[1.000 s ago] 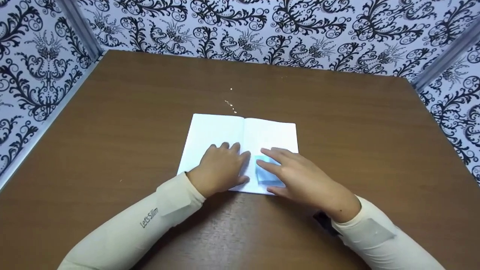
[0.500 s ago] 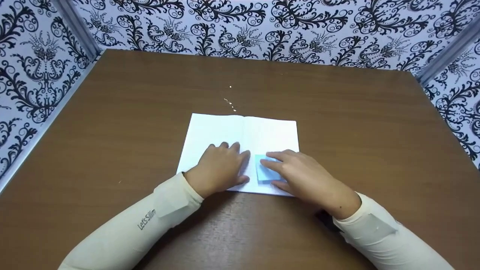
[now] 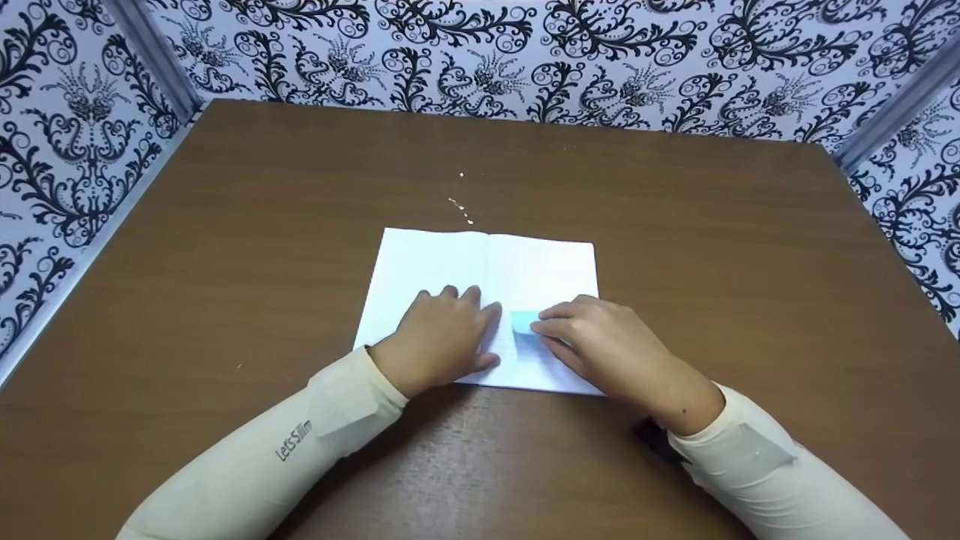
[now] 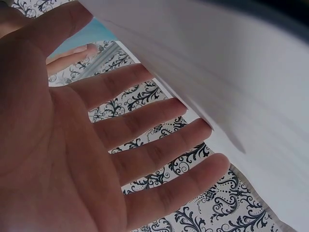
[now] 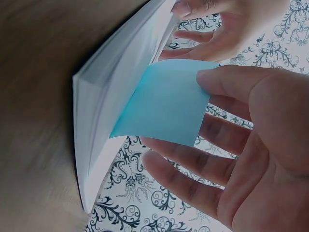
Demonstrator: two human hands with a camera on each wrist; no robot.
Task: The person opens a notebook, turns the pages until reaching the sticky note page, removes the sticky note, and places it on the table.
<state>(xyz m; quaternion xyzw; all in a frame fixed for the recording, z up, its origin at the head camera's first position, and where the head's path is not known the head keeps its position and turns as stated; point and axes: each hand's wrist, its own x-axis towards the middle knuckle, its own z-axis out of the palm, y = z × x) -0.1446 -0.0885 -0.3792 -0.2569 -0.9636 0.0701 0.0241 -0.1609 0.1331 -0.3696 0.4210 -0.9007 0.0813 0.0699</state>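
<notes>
An open notebook with white pages lies on the table. On its right page is a light blue sticky note; its attached edge meets the page and its free end curls up. My right hand pinches that free end, the thumb on one face and fingers behind, as the right wrist view shows. My left hand rests on the left page near the fold with its fingers spread and straight. In the left wrist view its fingertips touch the white page, and a strip of the blue note shows beyond the thumb.
The brown wooden table stretches around the notebook. Several tiny pale specks lie beyond the notebook's far edge. Patterned black-and-white walls stand behind the table and at both sides.
My right hand's fingers have closed in on the sticky note, and its near end has bent up off the page. The left hand has stayed in place on the notebook.
</notes>
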